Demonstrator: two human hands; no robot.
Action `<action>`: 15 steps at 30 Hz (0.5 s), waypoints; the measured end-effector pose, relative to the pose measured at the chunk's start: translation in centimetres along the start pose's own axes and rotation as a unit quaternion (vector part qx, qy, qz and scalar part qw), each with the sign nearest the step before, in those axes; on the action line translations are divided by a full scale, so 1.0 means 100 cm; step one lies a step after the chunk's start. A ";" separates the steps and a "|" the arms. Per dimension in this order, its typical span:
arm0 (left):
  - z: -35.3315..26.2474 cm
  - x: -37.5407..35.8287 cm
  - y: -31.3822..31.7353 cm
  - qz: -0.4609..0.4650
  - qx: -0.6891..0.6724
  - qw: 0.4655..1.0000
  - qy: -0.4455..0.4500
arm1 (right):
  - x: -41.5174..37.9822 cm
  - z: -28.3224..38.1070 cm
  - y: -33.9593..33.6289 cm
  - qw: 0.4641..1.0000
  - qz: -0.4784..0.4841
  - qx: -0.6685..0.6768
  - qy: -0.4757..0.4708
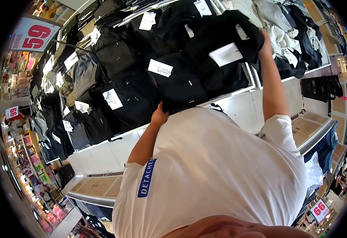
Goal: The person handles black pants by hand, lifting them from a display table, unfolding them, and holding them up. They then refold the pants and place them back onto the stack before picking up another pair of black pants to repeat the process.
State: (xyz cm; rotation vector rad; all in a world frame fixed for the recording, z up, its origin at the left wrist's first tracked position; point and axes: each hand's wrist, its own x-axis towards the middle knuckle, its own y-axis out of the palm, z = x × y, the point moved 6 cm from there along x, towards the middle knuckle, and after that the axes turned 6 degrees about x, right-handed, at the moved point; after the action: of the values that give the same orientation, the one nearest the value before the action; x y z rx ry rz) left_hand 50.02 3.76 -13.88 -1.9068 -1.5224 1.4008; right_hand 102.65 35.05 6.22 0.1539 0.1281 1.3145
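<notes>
Close in, find the left grip near eleven o'clock, against the near edge of the black pile; cannot tell whether pinching or just resting, with fingertips partly hidden. Farther out, between twelve and one, see the right grip pinching the right end of the black garment, over the right part of the tabletop. Best take a thick fold, not one layer, support from beneath, and move slowly to avoid unfolding; keep clear of the tag. Steady the pile lightly with the left. Note white rims and wire mesh around folded, tagged clothes, mostly black, some grey. Toward one o'clock, find pale clothes; between one and two, a black basket; between ten and eleven, a 59 sign; between nine and ten, distant, brightly stocked shelves.
</notes>
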 end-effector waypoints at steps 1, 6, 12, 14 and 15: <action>-0.003 -0.002 -0.003 0.003 0.002 1.000 -0.003 | 0.021 -0.014 -0.029 1.000 -0.001 0.016 0.027; -0.005 -0.002 -0.005 -0.003 0.002 1.000 0.004 | -0.030 0.007 -0.040 0.832 -0.130 -0.536 -0.057; -0.007 -0.004 -0.006 -0.007 0.011 1.000 -0.004 | -0.157 -0.062 0.085 0.793 0.236 -0.549 -0.114; -0.002 -0.001 -0.002 -0.003 0.023 1.000 -0.010 | -0.182 -0.083 0.096 0.706 0.278 -0.645 -0.093; 0.001 0.000 0.000 -0.007 0.024 1.000 -0.011 | -0.189 -0.098 0.099 0.668 0.302 -0.672 -0.104</action>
State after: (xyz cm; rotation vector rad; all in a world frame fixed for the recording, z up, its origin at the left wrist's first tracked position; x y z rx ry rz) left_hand 49.90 3.70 -13.90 -1.8555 -1.4951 1.4435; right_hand 86.73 19.60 -1.43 -1.0135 -1.2015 1.7184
